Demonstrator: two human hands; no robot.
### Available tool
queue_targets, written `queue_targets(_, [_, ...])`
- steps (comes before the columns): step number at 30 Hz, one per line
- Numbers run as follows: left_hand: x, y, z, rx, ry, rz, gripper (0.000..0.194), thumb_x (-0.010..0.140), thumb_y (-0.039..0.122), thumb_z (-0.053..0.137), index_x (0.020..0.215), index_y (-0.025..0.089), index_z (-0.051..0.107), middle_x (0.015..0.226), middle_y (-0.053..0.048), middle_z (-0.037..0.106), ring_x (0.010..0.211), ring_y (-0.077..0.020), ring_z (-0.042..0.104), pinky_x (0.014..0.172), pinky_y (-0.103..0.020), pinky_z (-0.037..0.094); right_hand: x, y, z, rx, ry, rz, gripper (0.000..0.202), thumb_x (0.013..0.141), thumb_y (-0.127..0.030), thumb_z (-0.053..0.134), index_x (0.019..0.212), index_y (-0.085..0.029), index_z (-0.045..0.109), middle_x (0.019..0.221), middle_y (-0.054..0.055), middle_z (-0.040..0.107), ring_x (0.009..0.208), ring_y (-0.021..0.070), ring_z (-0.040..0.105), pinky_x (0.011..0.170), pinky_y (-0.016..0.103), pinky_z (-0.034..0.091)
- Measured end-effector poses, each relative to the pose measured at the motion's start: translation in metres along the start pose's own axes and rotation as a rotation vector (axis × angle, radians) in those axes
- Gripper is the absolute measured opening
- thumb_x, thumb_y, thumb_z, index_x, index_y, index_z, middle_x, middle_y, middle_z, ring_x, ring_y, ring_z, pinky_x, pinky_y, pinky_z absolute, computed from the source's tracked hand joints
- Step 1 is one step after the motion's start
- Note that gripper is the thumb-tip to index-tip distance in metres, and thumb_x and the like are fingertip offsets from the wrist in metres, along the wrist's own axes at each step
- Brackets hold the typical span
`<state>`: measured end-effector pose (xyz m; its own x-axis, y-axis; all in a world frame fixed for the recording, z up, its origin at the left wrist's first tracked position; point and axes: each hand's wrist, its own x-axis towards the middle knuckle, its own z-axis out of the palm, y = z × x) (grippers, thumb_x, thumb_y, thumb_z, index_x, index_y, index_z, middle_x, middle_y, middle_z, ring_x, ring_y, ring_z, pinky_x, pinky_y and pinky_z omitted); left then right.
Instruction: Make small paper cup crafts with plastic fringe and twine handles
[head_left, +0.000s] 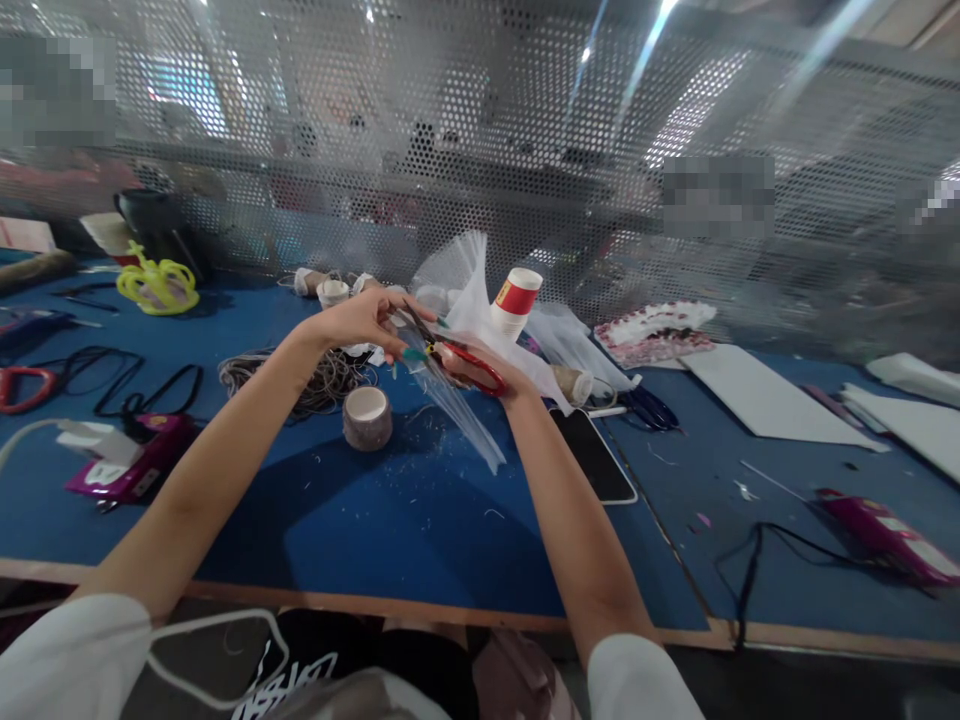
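While held up above the middle of the blue table (390,520), sheer white tulle (469,300) bunched between both hands, a clear strip of it trailing down toward the table surface. Left hand (360,320) closed in a pinch on the tulle's left edge, fingers curled, teal nails showing. Right hand (480,375) wrapped around red-handled scissors (457,358), blades pointing up-left into the fabric; whether the blades are parted, hard to tell. Just behind the tulle, a white paper cup with a red band (514,300), tilted. Below the left hand, a roll of brownish tape (367,417) standing on the table, and beside it toward the left a loose coil of grey cord (315,380). Just right of the right wrist, a dark phone (592,455) lying flat, a small spool (576,385) touching its far end. Near the left edge, a magenta glue gun (131,465) with black cable, red scissors handles (26,385) farther out, and a yellow crown-shaped piece (157,285) toward the far left corner. Toward the right edge, white sheets (757,400), another magenta tool (885,535), and a pink-and-white frilled piece (656,330) at the far edge, against the perforated metal screen (525,120).
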<state>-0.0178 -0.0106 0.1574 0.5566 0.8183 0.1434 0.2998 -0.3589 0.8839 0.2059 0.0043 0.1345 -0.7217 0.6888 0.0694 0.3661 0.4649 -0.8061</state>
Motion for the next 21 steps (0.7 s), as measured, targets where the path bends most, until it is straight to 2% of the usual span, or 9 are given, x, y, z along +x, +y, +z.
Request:
queue_targets(2, [0.000, 0.000, 0.000, 0.002, 0.030, 0.008, 0.064, 0.065, 0.026, 0.085, 0.123, 0.010, 0.062, 0.071, -0.005, 0.074, 0.057, -0.0156, 0.070, 0.055, -0.023, 0.057, -0.001, 0.001, 0.000, 0.069, -0.007, -0.050, 0.023, 0.090, -0.038, 0.048, 0.074, -0.021, 0.048, 0.061, -0.002, 0.045, 0.054, 0.0111, 0.039, 0.049, 0.025, 0.035])
queue_targets(5, [0.001, 0.001, 0.002, -0.024, 0.071, 0.023, 0.046, 0.063, 0.027, 0.085, 0.104, 0.010, 0.070, 0.076, -0.007, 0.075, 0.056, -0.0142, 0.070, 0.053, -0.021, 0.056, 0.001, 0.006, 0.000, 0.162, -0.018, -0.125, 0.021, 0.087, -0.039, 0.049, 0.075, -0.022, 0.048, 0.058, -0.004, 0.039, 0.049, 0.0099, 0.034, 0.045, 0.024, 0.032])
queue_targets(8, [0.001, 0.003, 0.003, -0.053, 0.077, 0.024, 0.033, 0.062, 0.027, 0.085, 0.087, 0.009, 0.073, 0.078, -0.008, 0.076, 0.057, -0.0138, 0.070, 0.053, -0.020, 0.056, 0.004, 0.011, 0.001, 0.157, -0.003, -0.171, 0.025, 0.087, -0.039, 0.047, 0.070, -0.022, 0.046, 0.056, -0.004, 0.038, 0.047, 0.0098, 0.033, 0.042, 0.024, 0.031])
queue_targets(14, [0.002, 0.002, 0.002, -0.067, 0.056, -0.028, 0.031, 0.059, 0.024, 0.086, 0.083, 0.008, 0.074, 0.077, -0.009, 0.077, 0.057, -0.0146, 0.070, 0.052, -0.020, 0.056, 0.004, 0.012, 0.003, 0.198, -0.016, -0.155, 0.029, 0.087, -0.040, 0.050, 0.066, -0.021, 0.045, 0.048, -0.007, 0.040, 0.038, 0.0060, 0.031, 0.036, 0.021, 0.028])
queue_targets(21, [0.001, 0.003, 0.000, 0.056, 0.068, -0.036, 0.020, 0.065, 0.018, 0.082, 0.083, 0.011, 0.077, 0.076, -0.007, 0.077, 0.061, -0.0147, 0.071, 0.056, -0.019, 0.055, 0.007, 0.024, 0.000, 0.325, -0.094, -0.215, 0.046, 0.072, -0.064, 0.060, 0.066, -0.019, 0.052, 0.048, -0.005, 0.047, 0.038, 0.0057, 0.038, 0.032, 0.018, 0.026])
